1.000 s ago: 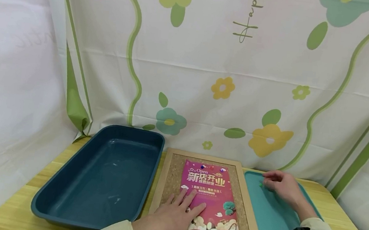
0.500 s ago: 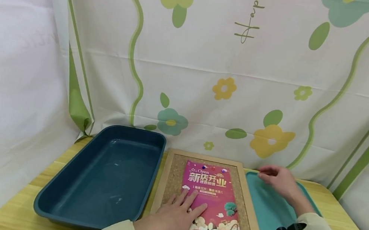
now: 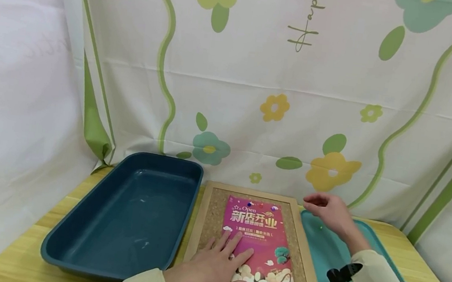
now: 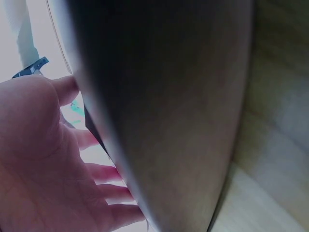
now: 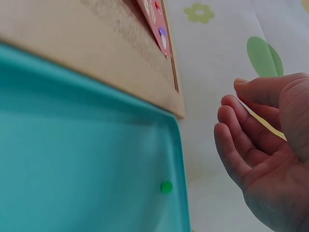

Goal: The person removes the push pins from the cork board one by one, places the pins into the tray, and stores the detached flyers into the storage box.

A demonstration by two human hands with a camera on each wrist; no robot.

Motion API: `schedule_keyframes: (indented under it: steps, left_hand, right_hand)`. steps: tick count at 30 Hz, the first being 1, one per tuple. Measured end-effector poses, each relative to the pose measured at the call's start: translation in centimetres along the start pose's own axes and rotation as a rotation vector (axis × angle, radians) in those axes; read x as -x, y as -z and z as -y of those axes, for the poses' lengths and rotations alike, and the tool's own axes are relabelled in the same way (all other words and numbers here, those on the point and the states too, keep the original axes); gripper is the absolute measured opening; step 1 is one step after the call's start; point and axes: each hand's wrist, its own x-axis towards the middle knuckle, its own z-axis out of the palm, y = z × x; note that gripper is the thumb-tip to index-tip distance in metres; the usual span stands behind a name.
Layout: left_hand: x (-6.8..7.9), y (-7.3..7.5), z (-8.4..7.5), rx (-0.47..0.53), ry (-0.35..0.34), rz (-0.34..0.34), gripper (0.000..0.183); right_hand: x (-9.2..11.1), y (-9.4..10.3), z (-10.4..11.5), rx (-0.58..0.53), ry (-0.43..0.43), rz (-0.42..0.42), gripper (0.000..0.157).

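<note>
My left hand (image 3: 218, 269) lies flat, fingers spread, on the lower left of a pink poster (image 3: 256, 243) and the cork board (image 3: 211, 222) beneath it. Along the poster's top edge sit a blue pushpin (image 3: 249, 204), a red one and a purple one (image 5: 162, 31). My right hand (image 3: 328, 211) hovers past the board's upper right corner, over the far end of the turquoise tray (image 3: 325, 257). Its thumb and index finger come together; whether a small thing is between them is hidden. One green pushpin (image 5: 166, 187) lies in the tray near its far edge.
A deep dark-blue tub (image 3: 118, 221) stands left of the board; its outer wall (image 4: 164, 116) fills much of the left wrist view. Behind everything hangs a flowered curtain (image 3: 247, 92). All stands on a wooden table (image 3: 11, 256).
My right hand has lifted from the tray and moved left toward the board's upper right corner, uncovering the green pushpin. My left hand stays in place on the poster.
</note>
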Motion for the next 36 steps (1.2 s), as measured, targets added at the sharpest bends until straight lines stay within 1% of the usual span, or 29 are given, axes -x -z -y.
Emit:
schedule_keyframes:
  steps: [3, 8, 12, 18, 25, 36]
  left_hand:
    - [0.0, 0.0, 0.0, 0.0, -0.003, 0.0, 0.071]
    - [0.0, 0.0, 0.0, -0.003, -0.004, 0.002, 0.071]
    - [0.0, 0.0, 0.0, -0.004, -0.002, 0.0, 0.071]
    - [0.1, 0.0, 0.0, -0.003, -0.004, -0.004, 0.071]
    - [0.1, 0.0, 0.0, -0.005, -0.01, -0.009, 0.071]
    - [0.0, -0.1, 0.1, -0.009, -0.011, -0.013, 0.071]
  right_hand:
    - [-0.3, -0.2, 0.5, -0.005, 0.021, 0.0, 0.038]
    - [-0.8, -0.8, 1.4, -0.005, 0.046, -0.01, 0.032]
    - [-1.1, -1.3, 2.2, -0.015, 0.051, -0.008, 0.03]
    - [-1.6, -2.0, 3.3, -0.043, 0.047, 0.002, 0.032]
    - [-2.4, -2.8, 4.3, -0.042, 0.059, 0.012, 0.03]
    - [-3.0, -4.3, 5.8, -0.051, 0.07, 0.026, 0.029]
